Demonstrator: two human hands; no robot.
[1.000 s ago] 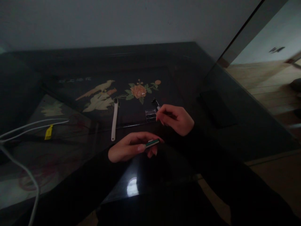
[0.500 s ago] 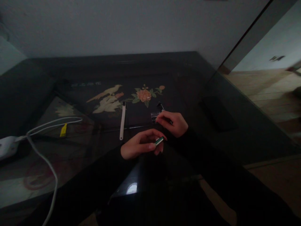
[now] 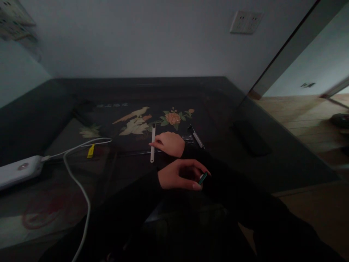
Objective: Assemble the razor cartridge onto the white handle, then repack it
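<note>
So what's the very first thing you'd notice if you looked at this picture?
Probably the two hands in the middle of the dark table: the right hand reaches across to touch a white stick, and the left hand, nearer the camera, pinches a small green piece. Just behind them, a bright painted bird and flower glow on the tabletop, and a white cable snakes in from the left.

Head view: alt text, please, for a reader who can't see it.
The right hand reaches across to touch a white stick on a dark painted table, while the left hand pinches a small green piece.
</note>
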